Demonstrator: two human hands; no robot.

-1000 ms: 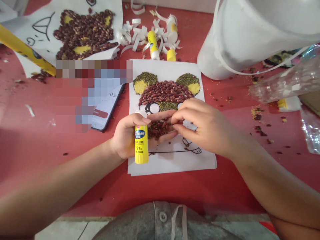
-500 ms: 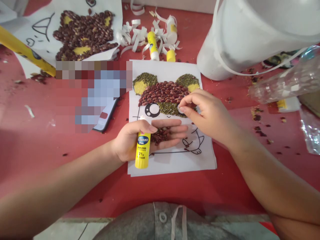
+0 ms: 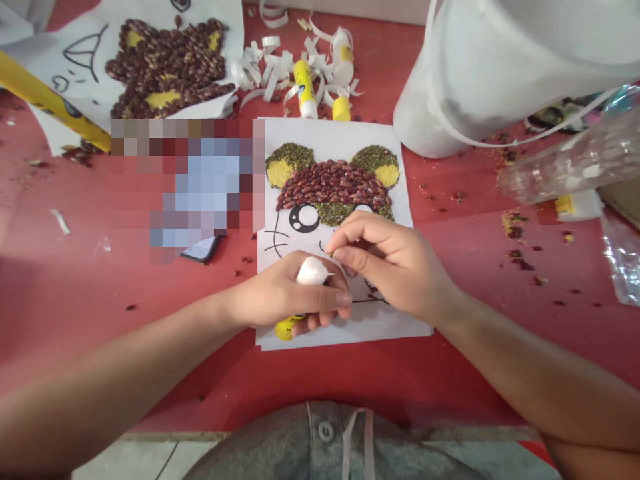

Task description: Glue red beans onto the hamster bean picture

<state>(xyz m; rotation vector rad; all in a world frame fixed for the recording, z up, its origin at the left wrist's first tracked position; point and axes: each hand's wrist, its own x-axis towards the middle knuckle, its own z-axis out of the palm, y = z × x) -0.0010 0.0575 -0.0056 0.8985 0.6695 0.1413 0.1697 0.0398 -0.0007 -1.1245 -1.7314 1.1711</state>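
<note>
A white sheet (image 3: 345,133) with a mouse drawing lies on the red table (image 3: 75,287). Its head is covered with dark red beans (image 3: 333,183) and green seeds, and the ears have yellow centres. My left hand (image 3: 295,293) is closed round a yellow glue stick (image 3: 286,327), whose white glue tip (image 3: 311,272) points up. My right hand (image 3: 390,263) hovers just right of that tip, thumb and forefinger pinched on a small seed that touches or nearly touches the glue.
A second bean picture (image 3: 165,60) lies at the back left. More glue sticks (image 3: 305,87) sit among white paper curls behind the sheet. A big white bucket (image 3: 500,67) stands at the back right, a clear plastic bag (image 3: 575,160) beside it. A phone (image 3: 203,248) lies left of the sheet.
My left hand closed and turned, raising the glue stick's tip; the beans in its palm no longer show. My right hand came down from the drawing's eye to the glue tip.
</note>
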